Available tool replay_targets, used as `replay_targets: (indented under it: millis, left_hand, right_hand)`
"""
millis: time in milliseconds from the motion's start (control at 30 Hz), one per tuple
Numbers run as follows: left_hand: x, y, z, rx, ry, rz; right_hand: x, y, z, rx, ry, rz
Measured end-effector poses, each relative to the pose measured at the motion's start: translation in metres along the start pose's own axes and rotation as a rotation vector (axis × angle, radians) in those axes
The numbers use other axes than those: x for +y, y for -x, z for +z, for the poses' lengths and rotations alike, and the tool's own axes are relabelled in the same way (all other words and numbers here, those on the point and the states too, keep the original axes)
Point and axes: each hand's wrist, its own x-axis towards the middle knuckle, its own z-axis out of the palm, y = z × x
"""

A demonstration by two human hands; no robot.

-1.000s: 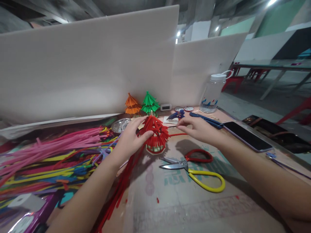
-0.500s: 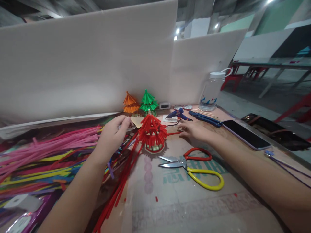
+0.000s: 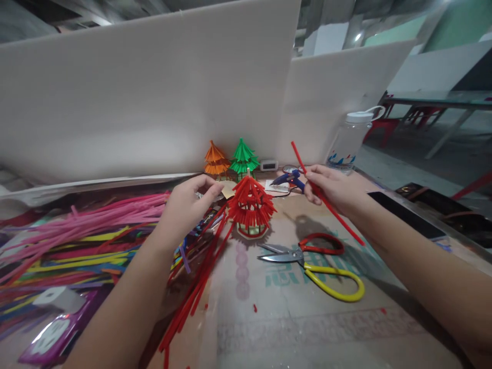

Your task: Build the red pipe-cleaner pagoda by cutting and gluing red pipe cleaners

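Note:
In my right hand [image 3: 326, 184] is a red pipe cleaner [image 3: 342, 220], gripped between thumb and fingers and slanting down to the right above the table. My left hand [image 3: 194, 202] is closed in a pinch, its fingertips beside a small beige piece [image 3: 228, 189]; what it holds, if anything, is hidden. Between the hands stands a red tiered pagoda-like model [image 3: 251, 205] of pipe-cleaner pieces on a pale base. A blue glue gun [image 3: 287, 178] lies just left of my right hand. Scissors [image 3: 302, 255] with one red and one yellow handle lie open in front of the model.
Orange [image 3: 216, 159] and green models [image 3: 243, 156] stand behind. Bundled colourful pipe cleaners [image 3: 96, 230] fill the left side, with loose red strands [image 3: 200, 277] nearer me. A water bottle [image 3: 348, 141], phone [image 3: 407, 215] and dark pouch [image 3: 446, 207] are at right; a white panel [image 3: 154, 97] rises behind.
My right hand has lifted the red pipe cleaner from beside the red model, and it now slants upright in the grip. My left hand keeps its pinch. The view has shifted slightly.

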Motion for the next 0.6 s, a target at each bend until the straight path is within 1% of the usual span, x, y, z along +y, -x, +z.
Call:
replay_targets:
  millis: [33, 67, 100, 167, 267, 333, 433, 500, 567, 600]
  left_hand:
    - [0.0, 0.001, 0.002, -0.005, 0.035, 0.009]
    - [0.002, 0.002, 0.005, -0.014, 0.088, 0.016]
    - [0.005, 0.004, 0.008, -0.035, 0.163, 0.017]
    - [0.014, 0.008, 0.015, -0.122, 0.353, 0.002]
    - [0.035, 0.013, 0.024, -0.274, 0.592, -0.017]
    - [0.049, 0.012, 0.027, -0.31, 0.639, 0.01]
    - [0.064, 0.006, 0.027, -0.335, 0.547, 0.093]
    - [0.066, 0.002, 0.025, -0.336, 0.506, 0.119]
    - [0.063, -0.003, 0.023, -0.29, 0.584, 0.085]
    - [0.06, -0.005, 0.021, -0.241, 0.656, 0.055]
  right_hand:
    - [-0.011, 0.006, 0.003, -0.043, -0.19, 0.014]
    - [-0.022, 0.013, 0.008, -0.07, -0.315, 0.022]
    - [-0.031, 0.021, 0.014, -0.095, -0.408, 0.026]
    - [-0.043, 0.035, 0.028, -0.169, -0.491, 0.033]
    - [-0.052, 0.051, 0.049, -0.266, -0.467, 0.034]
    - [-0.053, 0.057, 0.06, -0.308, -0.447, 0.043]
    - [-0.052, 0.062, 0.068, -0.343, -0.428, 0.018]
    - [-0.052, 0.063, 0.067, -0.361, -0.401, -0.016]
    - [-0.053, 0.062, 0.06, -0.364, -0.35, -0.059]
    - [-0.053, 0.06, 0.054, -0.361, -0.309, -0.081]
